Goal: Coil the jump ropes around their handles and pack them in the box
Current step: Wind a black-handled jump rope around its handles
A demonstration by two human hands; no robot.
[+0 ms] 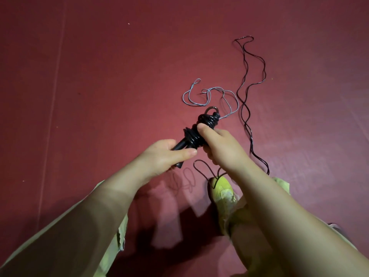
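Both hands [171, 154] [221, 144] grip coiled black rope [201, 126]; red floor [99, 76] around.

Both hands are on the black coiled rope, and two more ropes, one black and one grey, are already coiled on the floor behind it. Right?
Not quite. The head view shows the left hand and right hand holding the black coiled rope, but the black rope and grey rope on the floor lie loose and uncoiled.
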